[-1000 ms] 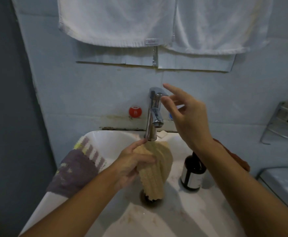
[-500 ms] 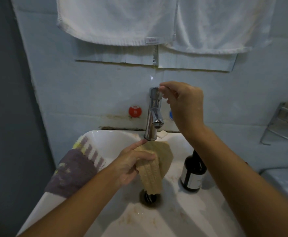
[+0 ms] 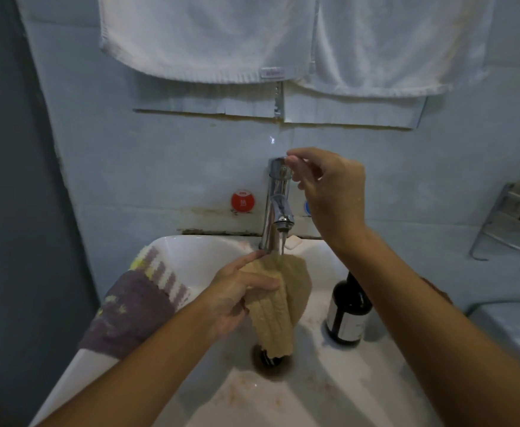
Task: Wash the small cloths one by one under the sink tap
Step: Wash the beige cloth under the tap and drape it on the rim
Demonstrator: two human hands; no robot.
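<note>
**Occlusions and cropped regions**

From my feed, the right hand (image 3: 329, 192) covers the tap (image 3: 278, 208) handle and most of a blue wall sticker (image 3: 306, 207). My left forearm hides part of the purple cloth (image 3: 129, 309). The drain (image 3: 271, 360) sits partly behind the beige cloth (image 3: 278, 306). The wire rack (image 3: 511, 223) is cropped at the right edge.

Two hands: left hand (image 3: 237, 295), right hand (image 3: 329, 189). Two small cloths: tan cloth (image 3: 280, 306), purple cloth (image 3: 132, 306). Two white towels (image 3: 191, 38). One tap (image 3: 277, 204), one sink (image 3: 191, 251), one dark bottle (image 3: 346, 312).
</note>
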